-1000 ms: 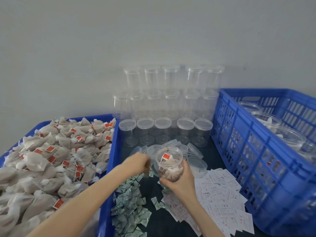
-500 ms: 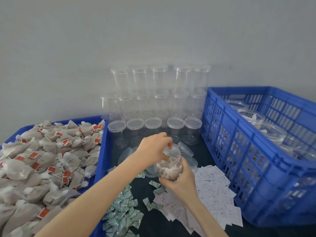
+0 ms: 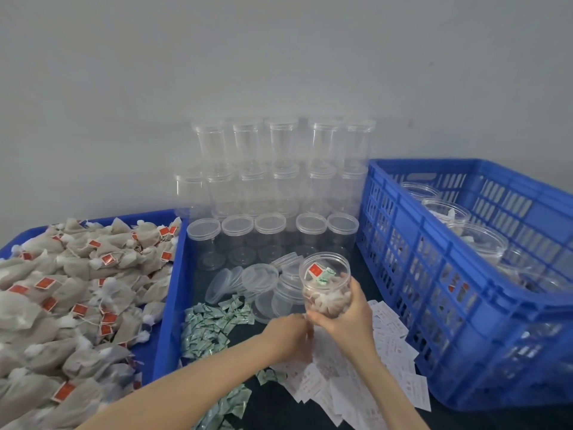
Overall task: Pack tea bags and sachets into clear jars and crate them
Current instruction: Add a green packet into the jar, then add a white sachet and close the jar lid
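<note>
My right hand (image 3: 348,316) grips a lidless clear jar (image 3: 324,268) from below and holds it above the dark table. Tea bags fill the jar's lower part, and a red tag and a green sachet (image 3: 325,275) lie on top. My left hand (image 3: 286,333) is low, just left of the jar's base, with its fingertips down on the white paper slips (image 3: 393,346); motion blur hides its grasp. A heap of green sachets (image 3: 214,327) lies to its left.
A blue tray (image 3: 169,305) heaped with tea bags (image 3: 62,305) fills the left. A blue crate (image 3: 434,274) at the right holds several filled jars (image 3: 477,240). Empty lidded jars (image 3: 279,187) are stacked against the wall, with loose lids (image 3: 257,277) in front.
My left hand has come down from the jar's mouth to the white slips beside its base. A green sachet now lies inside the jar. My right hand still holds the jar.
</note>
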Demonstrator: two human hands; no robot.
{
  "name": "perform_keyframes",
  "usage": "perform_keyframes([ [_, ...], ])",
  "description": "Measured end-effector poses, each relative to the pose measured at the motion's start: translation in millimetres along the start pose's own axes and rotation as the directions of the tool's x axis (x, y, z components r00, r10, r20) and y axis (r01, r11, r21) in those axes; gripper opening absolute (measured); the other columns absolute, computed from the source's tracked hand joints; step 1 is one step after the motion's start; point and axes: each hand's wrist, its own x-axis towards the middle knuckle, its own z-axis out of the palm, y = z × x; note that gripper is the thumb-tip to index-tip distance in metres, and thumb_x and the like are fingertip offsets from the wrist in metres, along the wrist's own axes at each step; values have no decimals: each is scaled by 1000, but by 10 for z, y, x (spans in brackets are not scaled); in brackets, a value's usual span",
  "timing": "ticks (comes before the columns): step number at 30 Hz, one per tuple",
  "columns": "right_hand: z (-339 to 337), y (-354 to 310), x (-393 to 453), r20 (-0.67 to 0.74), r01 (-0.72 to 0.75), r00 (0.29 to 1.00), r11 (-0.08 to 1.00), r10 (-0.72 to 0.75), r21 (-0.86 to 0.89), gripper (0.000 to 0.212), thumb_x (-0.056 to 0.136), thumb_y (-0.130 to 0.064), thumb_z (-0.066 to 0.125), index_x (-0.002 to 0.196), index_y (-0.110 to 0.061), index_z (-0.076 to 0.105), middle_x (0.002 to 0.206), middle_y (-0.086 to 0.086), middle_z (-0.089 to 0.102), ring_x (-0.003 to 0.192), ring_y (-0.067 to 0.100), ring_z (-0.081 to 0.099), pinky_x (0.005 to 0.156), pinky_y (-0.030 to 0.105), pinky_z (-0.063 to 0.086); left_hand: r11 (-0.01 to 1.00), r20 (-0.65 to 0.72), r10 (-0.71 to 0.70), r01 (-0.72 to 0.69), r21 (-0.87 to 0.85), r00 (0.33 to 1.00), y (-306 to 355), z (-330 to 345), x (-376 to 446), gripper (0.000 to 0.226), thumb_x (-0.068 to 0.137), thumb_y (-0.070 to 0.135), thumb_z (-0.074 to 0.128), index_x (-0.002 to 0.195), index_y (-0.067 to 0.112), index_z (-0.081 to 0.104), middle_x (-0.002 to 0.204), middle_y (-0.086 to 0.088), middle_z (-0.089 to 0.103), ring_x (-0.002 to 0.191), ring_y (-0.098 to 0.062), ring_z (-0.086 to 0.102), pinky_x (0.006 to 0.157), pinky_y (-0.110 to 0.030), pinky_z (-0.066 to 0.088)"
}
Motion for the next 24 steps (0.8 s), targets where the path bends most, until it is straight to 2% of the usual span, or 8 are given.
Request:
perform_keyframes([
  [3, 9, 37, 8, -5, -12, 1000, 1000, 12, 7, 96, 46, -33, 96, 132, -30, 52, 115, -9, 67, 106, 10, 66, 92, 39, 57, 999, -22, 21, -22, -37, 1000, -34, 14, 10, 36, 80, 36, 69, 111, 19, 63, 117, 0, 60, 102, -24, 61, 78, -35, 50],
  [5, 20, 45, 16, -7, -10, 1000, 1000, 10, 14, 94, 46, -34, 96, 130, -32, 53, 114, -10, 67, 105, 9, 66, 91, 37, 57, 997, -27, 44, -46, -56, 999, -61, -7, -16, 26, 83, 31, 65, 104, 16, 66, 110, -4, 65, 97, -27, 63, 74, -35, 51],
  [7, 32, 36, 25, -14, -10, 1000, 1000, 10, 30, 91, 44, -38, 94, 125, -37, 54, 113, -11, 67, 103, 6, 66, 89, 31, 57, 996, -41, 65, -67, -55, 997, -80, -33, -47, 19, 86, 24, 57, 99, 15, 67, 101, -7, 68, 91, -29, 64, 69, -34, 49],
  [9, 32, 28, 44, -24, -4, 1000, 999, 4, 32, 87, 46, -37, 96, 122, -41, 54, 112, -12, 67, 101, 2, 66, 85, 23, 56, 996, -66, 86, -86, -3, 994, -102, -65, -74, 22, 89, 20, 50, 100, 15, 68, 99, -8, 67, 88, -30, 64, 71, -36, 50],
  [12, 7, 24, 94, -33, -2, 999, 999, 3, 33, 85, 52, -24, 99, 124, -35, 54, 113, -9, 67, 101, 3, 66, 87, 26, 55, 991, -111, 117, -108, 82, 987, -125, -82, -98, 20, 89, 20, 50, 100, 20, 67, 99, -6, 67, 88, -29, 63, 71, -35, 48],
  [16, -45, 9, 140, -48, 10, 999, 1000, -10, 8, 83, 55, -22, 98, 126, -28, 55, 114, -8, 67, 103, 7, 65, 86, 23, 52, 985, -165, 151, -135, 109, 975, -118, -70, -108, 13, 83, 25, 57, 91, 22, 66, 95, 0, 68, 86, -26, 62, 65, -30, 41],
  [18, -68, 7, 145, -50, 12, 999, 1000, -12, 2, 85, 55, -22, 98, 128, -25, 54, 115, -7, 66, 105, 9, 64, 88, 26, 52, 982, -180, 170, -151, 115, 969, -98, -33, -109, 12, 82, 28, 57, 89, 23, 67, 93, 1, 68, 84, -25, 62, 64, -29, 39],
  [24, -96, 32, 124, -50, 5, 999, 1000, -5, -5, 87, 56, -22, 97, 130, -25, 52, 116, -6, 65, 107, 12, 63, 90, 30, 53, 990, -159, 129, -136, -32, 979, -98, -53, -86, 17, 86, 37, 61, 89, 24, 71, 91, 4, 71, 84, -20, 64, 69, -31, 48],
])
